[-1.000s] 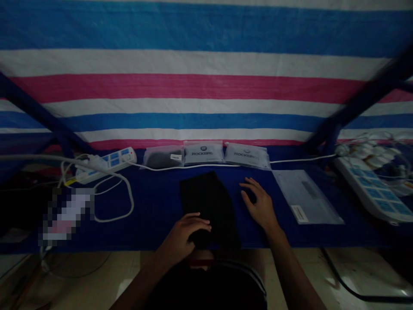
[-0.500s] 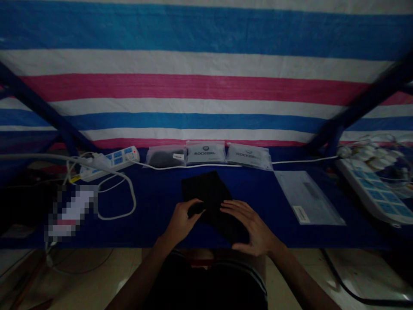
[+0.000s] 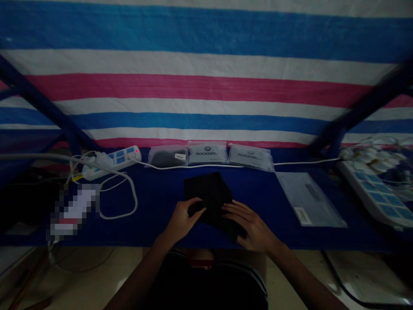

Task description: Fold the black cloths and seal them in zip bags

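Observation:
A piece of black cloth (image 3: 209, 189), partly folded, lies on the dark blue table surface in front of me. My left hand (image 3: 184, 217) pinches its left side between thumb and fingers, where a small fold sticks up. Over the lower right part rests my right hand (image 3: 250, 224), its fingers stretched across the cloth and the thumb apart from them at the near edge. The cloth is so dark that its folds and exact kind are hard to make out.
Several clear zip bags stand along the back, among them a printed bag (image 3: 207, 153) and one with dark contents (image 3: 167, 157). A flat bag (image 3: 311, 198) lies at right. Power strips (image 3: 124, 157) and white cables (image 3: 134, 189) occupy both sides. Striped sheeting (image 3: 206, 86) hangs behind.
My right thumb has drawn in toward the fingers, and the near right part of the cloth has shifted with it. My left hand keeps its pinch. The view has shifted slightly.

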### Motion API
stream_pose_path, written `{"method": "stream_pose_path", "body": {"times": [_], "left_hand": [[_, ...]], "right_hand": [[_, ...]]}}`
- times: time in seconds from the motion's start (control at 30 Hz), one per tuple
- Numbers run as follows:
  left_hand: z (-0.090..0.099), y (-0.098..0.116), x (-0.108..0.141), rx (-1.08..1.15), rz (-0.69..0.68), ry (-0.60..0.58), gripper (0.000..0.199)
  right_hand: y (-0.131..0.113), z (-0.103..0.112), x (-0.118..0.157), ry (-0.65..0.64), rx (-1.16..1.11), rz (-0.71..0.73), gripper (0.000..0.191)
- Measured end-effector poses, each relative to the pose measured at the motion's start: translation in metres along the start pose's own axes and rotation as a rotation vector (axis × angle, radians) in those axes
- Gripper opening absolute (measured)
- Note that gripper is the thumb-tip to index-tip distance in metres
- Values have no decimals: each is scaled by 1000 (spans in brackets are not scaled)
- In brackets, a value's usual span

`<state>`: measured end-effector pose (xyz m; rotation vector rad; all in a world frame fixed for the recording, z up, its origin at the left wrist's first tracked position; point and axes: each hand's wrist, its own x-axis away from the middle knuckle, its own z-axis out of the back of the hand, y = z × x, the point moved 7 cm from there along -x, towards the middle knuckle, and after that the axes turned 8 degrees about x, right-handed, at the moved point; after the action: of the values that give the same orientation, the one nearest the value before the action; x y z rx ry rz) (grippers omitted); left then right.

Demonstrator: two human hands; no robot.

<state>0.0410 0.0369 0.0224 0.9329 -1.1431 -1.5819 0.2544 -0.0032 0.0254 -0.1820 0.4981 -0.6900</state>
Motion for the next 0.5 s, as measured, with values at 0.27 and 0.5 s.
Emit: {"method": "stream_pose_path", "body": {"times": [0.27, 0.5], "left_hand": [[-3, 4, 14, 23, -52, -90, 17], [-2, 4, 11, 35, -22, -59, 18]], "right_hand": [[-11, 7, 19, -102, 51, -14, 61], [-9, 7, 13, -7, 94, 70, 40]]}}
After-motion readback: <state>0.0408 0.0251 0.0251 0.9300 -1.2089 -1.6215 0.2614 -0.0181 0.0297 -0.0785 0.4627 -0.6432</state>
